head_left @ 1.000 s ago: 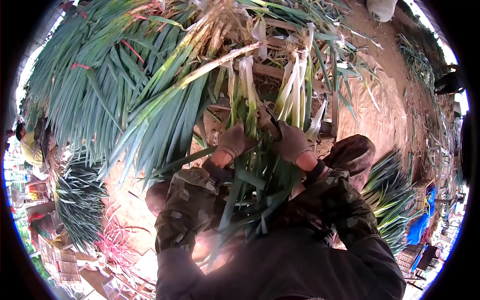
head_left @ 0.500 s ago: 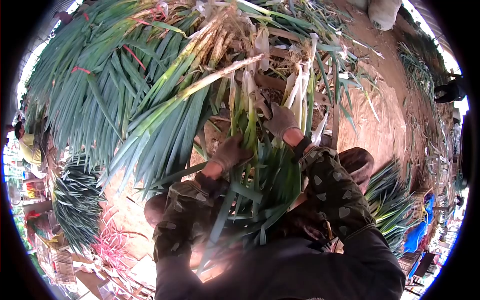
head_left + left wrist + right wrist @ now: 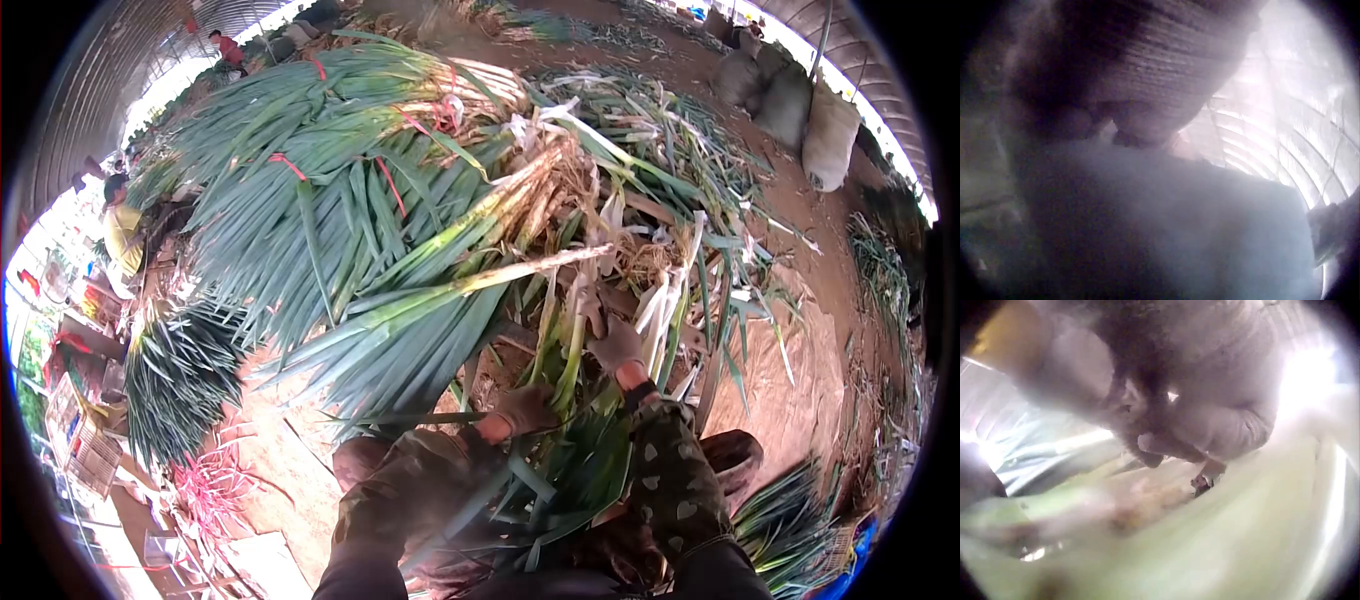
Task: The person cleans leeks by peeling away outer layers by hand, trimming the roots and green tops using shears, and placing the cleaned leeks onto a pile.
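Note:
In the head view my gloved left hand is curled round the green part of several green onions, whose leaves trail down over my lap. Up and to the right, my gloved right hand is beside their pale stalks, its fingers curled on a small brownish thing with a dark edge; I cannot tell its kind. The right wrist view shows those bent fingers above a blurred pale-green stalk. The left wrist view is filled by a ribbed glove and a broad blurred leaf.
A large heap of green onions, some tied in red, lies ahead and left. White stalks lean right of my right hand. Pink ties lie on the ground at left. Filled sacks stand far right. Another person is at far left.
The head view has tilted up, showing more heap and sacks. My right hand has moved up and left along the stalks from beside my left hand. The left still grips the onions.

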{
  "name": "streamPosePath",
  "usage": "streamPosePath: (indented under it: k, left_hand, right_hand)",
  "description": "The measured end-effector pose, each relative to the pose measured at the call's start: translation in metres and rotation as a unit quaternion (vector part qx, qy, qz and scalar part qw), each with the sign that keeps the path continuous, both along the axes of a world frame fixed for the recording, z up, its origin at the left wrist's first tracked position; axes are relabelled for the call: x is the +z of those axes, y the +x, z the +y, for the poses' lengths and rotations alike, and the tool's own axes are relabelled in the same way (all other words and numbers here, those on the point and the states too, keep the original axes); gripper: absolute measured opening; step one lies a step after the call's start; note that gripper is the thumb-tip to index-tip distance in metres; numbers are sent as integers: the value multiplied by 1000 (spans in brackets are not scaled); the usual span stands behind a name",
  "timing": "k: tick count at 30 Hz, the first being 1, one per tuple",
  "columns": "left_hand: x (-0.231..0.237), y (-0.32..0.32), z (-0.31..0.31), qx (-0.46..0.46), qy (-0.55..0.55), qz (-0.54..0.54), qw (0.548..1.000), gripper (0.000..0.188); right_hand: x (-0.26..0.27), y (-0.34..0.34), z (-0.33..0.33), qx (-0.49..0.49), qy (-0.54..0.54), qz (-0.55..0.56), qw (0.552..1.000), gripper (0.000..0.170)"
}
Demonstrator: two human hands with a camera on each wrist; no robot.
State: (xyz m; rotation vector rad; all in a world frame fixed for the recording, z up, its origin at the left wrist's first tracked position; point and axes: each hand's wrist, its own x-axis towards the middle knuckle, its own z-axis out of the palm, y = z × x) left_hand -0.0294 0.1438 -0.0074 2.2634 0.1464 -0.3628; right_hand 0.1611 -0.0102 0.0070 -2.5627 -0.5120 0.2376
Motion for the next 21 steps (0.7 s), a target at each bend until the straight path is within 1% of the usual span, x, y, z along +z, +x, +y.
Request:
streamPosePath:
  k: [1, 2, 3, 4, 5, 7, 8, 9, 10, 11, 12, 14, 16, 17, 18, 20, 21]
  left_hand:
    - [-7, -1, -7, -19, 36, 9, 999, 48]
    - [-21, 0, -15, -38, 72, 17, 997, 46]
    - [-21, 1, -19, -60, 107, 27, 992, 44]
    - [-21, 0, -17, -64, 83, -21, 994, 41]
    - [-8, -3, -13, -67, 58, -70, 994, 38]
    - [44, -2, -5, -34, 133, -75, 988, 36]
    - [71, 10, 9, 1, 237, -75, 969, 38]
    - [98, 22, 24, 36, 334, -64, 940, 41]
    - [106, 27, 47, 63, 433, -115, 892, 44]
    - [114, 32, 70, 102, 522, -156, 833, 48]
    - [106, 34, 93, 133, 600, -215, 759, 50]
    - [68, 31, 127, 177, 550, -167, 799, 52]
    - [50, 32, 139, 189, 530, -129, 817, 50]
    - [46, 34, 141, 180, 537, -113, 816, 47]
    - [45, 34, 142, 167, 544, -94, 817, 44]
    - [40, 37, 150, 121, 617, -79, 773, 32]
    - [36, 39, 163, 97, 568, -111, 810, 24]
  right_hand:
    - [-4, -1, -4, -6, 28, -1, 1000, 45]
    - [16, -13, -7, -42, 12, 9, 999, 41]
    - [15, -18, -15, -46, 21, 12, 999, 40]
    - [14, -24, -26, -50, 31, 15, 998, 40]
    - [14, -29, -33, -54, 41, 18, 998, 40]
    - [26, -43, -44, -82, 42, 30, 995, 39]
    - [33, -52, -51, -98, 42, 37, 994, 39]
    - [33, -64, -56, -42, 53, 37, 997, 42]
    - [33, -78, -59, 15, 63, 37, 997, 44]
    - [34, -91, -61, 72, 72, 36, 994, 47]
    - [36, -104, -63, 80, 82, 39, 993, 49]
    - [43, -124, -67, 94, 100, 47, 989, 52]
    - [52, -130, -74, 80, 102, 80, 988, 52]
    - [55, -135, -78, 69, 102, 101, 987, 53]
    - [58, -142, -81, 72, 117, 69, 988, 52]
    - [62, -153, -83, -9, 240, 172, 955, 48]
    - [62, -156, -90, -6, 232, 152, 961, 45]
